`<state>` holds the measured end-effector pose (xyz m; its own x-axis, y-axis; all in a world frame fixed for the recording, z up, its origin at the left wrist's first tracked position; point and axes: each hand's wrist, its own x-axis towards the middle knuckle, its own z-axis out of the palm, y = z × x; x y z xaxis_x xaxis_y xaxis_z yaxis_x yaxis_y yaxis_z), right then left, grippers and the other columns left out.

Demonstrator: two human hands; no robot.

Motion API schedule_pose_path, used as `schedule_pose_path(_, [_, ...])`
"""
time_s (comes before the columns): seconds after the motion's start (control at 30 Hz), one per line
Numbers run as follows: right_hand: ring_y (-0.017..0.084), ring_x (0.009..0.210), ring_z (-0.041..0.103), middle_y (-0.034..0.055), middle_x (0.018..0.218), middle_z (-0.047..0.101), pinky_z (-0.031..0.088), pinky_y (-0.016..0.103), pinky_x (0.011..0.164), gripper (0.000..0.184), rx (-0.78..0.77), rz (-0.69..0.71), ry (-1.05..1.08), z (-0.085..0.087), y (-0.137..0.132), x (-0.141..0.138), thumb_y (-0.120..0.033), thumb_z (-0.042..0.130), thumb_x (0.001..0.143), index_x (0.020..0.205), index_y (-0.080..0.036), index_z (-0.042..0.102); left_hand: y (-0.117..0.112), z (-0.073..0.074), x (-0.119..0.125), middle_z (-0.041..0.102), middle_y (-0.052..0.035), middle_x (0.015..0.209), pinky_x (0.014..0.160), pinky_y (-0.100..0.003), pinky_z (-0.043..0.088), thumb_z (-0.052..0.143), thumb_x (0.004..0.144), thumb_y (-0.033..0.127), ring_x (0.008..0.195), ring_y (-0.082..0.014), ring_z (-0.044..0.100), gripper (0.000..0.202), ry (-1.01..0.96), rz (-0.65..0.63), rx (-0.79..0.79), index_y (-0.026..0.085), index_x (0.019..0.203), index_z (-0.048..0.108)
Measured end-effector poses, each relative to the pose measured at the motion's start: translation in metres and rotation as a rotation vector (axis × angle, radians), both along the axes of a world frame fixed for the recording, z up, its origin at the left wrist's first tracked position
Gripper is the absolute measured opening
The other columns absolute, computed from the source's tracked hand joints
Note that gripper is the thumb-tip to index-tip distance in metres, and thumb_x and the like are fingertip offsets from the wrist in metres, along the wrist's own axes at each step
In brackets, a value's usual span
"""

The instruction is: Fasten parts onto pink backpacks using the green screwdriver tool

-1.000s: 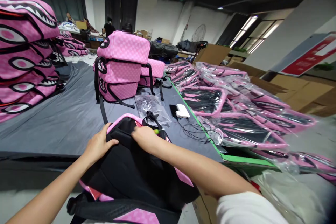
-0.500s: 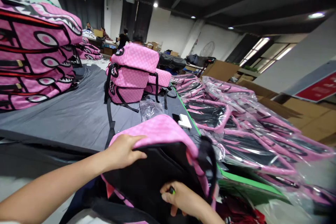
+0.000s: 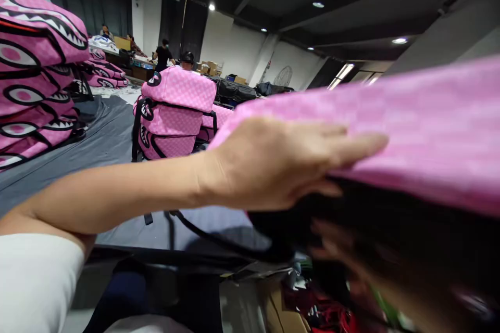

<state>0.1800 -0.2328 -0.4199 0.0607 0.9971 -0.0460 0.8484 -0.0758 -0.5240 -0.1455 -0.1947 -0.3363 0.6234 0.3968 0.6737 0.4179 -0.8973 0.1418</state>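
A pink checkered backpack [image 3: 422, 130] is raised close in front of me on the right, its dark side facing me and blurred by motion. My left hand [image 3: 281, 161] grips its upper edge, with the fingers over the pink fabric and the thumb below. Against the dark part lies my right hand [image 3: 351, 260], smeared and in shadow; its fingers and anything in them cannot be made out. A black strap [image 3: 230, 247] trails from the bag across the table edge.
Pink backpacks stand piled on the grey-covered table [image 3: 105, 140]: a tall stack [image 3: 35, 83] at left, a smaller stack [image 3: 175, 109] mid-table. Red items [image 3: 312, 302] and a cardboard box [image 3: 279, 307] lie below. A person in black [image 3: 163, 57] is among several people farther back.
The backpack has come up and right, closer to me, with both hands moving along. It now covers the plastic-wrapped bags at right. The small black-and-green item in my right hand no longer shows clearly.
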Motion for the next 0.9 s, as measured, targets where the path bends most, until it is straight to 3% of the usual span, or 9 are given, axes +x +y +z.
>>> schedule_pose_path(0.07, [0.041, 0.113, 0.068, 0.0170, 0.133, 0.066, 0.060, 0.045, 0.064, 0.061, 0.371, -0.036, 0.119, 0.060, 0.068, -0.043, -0.066, 0.055, 0.085, 0.139, -0.038, 0.057, 0.016, 0.029, -0.012, 0.050, 0.0059, 0.152, 0.086, -0.045, 0.055, 0.038, 0.089, 0.056, 0.142, -0.0383, 0.041, 0.067, -0.070, 0.240, 0.302, 0.035, 0.153, 0.039])
schedule_pose_path(0.13, [0.038, 0.113, 0.068, 0.0156, 0.139, 0.061, 0.061, 0.041, 0.064, 0.060, 0.722, 0.057, 0.320, 0.107, 0.126, -0.095, -0.051, 0.063, 0.085, 0.139, -0.026, 0.058, 0.034, 0.059, -0.019, 0.045, -0.0013, 0.154, 0.080, -0.054, 0.049, 0.012, 0.085, 0.055, 0.142, -0.0456, 0.030, 0.081, -0.119, 0.498, 0.571, 0.024, 0.156, 0.032])
schedule_pose_path(0.23, [0.030, 0.109, 0.070, 0.0070, 0.159, 0.040, 0.062, 0.032, 0.056, 0.075, 0.829, 0.371, 0.370, 0.127, 0.167, -0.154, -0.035, 0.067, 0.083, 0.153, -0.032, 0.041, 0.075, 0.103, -0.020, 0.036, -0.0098, 0.157, 0.074, -0.058, 0.043, -0.019, 0.070, 0.035, 0.140, -0.0459, 0.020, 0.101, -0.094, 0.748, 0.688, 0.008, 0.156, 0.029])
schedule_pose_path(0.3, [0.027, 0.107, 0.071, 0.0088, 0.142, 0.060, 0.063, 0.033, 0.070, 0.054, 0.618, 0.587, 0.193, 0.097, 0.171, -0.163, -0.035, 0.061, 0.088, 0.141, -0.025, 0.058, 0.122, 0.126, -0.018, 0.029, -0.0139, 0.160, 0.077, -0.061, 0.043, -0.019, 0.072, 0.029, 0.143, -0.0447, 0.020, 0.098, -0.018, 0.759, 0.707, 0.003, 0.154, 0.030])
schedule_pose_path(0.4, [0.023, 0.099, 0.073, 0.0065, 0.109, 0.077, 0.058, 0.035, 0.088, 0.036, 0.294, 0.766, -0.002, 0.009, 0.173, -0.127, -0.027, 0.055, 0.089, 0.121, -0.027, 0.072, 0.222, 0.138, -0.024, 0.024, -0.0169, 0.162, 0.092, -0.072, 0.036, -0.010, 0.088, 0.032, 0.149, -0.0418, 0.014, 0.081, 0.023, 0.680, 0.744, -0.001, 0.148, 0.033])
schedule_pose_path(0.53, [0.024, 0.077, 0.075, 0.0112, 0.104, 0.075, 0.053, 0.027, 0.045, 0.052, -0.052, 0.168, 0.247, -0.118, 0.183, -0.033, -0.051, 0.050, 0.086, 0.124, -0.021, 0.069, 0.367, 0.095, -0.047, 0.050, -0.0077, 0.153, 0.117, -0.061, 0.023, 0.013, 0.101, 0.037, 0.146, -0.0242, 0.035, 0.057, -0.170, 0.824, 0.537, 0.015, 0.130, 0.057])
schedule_pose_path(0.63, [0.026, 0.074, 0.074, 0.0129, 0.100, 0.075, 0.046, 0.023, 0.036, 0.064, -0.085, -0.165, 0.421, -0.184, 0.179, 0.021, -0.063, 0.058, 0.076, 0.118, -0.016, 0.069, 0.436, 0.041, -0.072, 0.051, -0.0217, 0.148, 0.115, -0.062, 0.024, 0.024, 0.096, 0.017, 0.138, -0.0272, 0.040, 0.049, -0.111, 0.918, 0.201, 0.003, 0.130, 0.056])
schedule_pose_path(0.73, [0.025, 0.070, 0.073, 0.0106, 0.086, 0.077, 0.045, 0.021, 0.036, 0.066, -0.173, -0.230, 0.501, -0.212, 0.172, 0.039, -0.063, 0.062, 0.075, 0.120, -0.016, 0.068, 0.462, 0.012, -0.094, 0.052, -0.0258, 0.143, 0.109, -0.065, 0.025, 0.025, 0.093, 0.011, 0.136, -0.0301, 0.036, 0.048, -0.065, 0.965, 0.134, -0.003, 0.129, 0.053])
schedule_pose_path(0.9, [0.025, 0.071, 0.074, 0.0122, 0.093, 0.078, 0.052, 0.025, 0.044, 0.064, -0.146, -0.103, 0.438, -0.198, 0.199, 0.012, -0.066, 0.061, 0.073, 0.112, -0.016, 0.073, 0.465, 0.020, -0.095, 0.046, -0.0102, 0.151, 0.116, -0.059, 0.011, 0.021, 0.098, 0.020, 0.137, -0.0241, 0.021, 0.049, 0.041, 0.960, 0.138, 0.011, 0.137, 0.048])
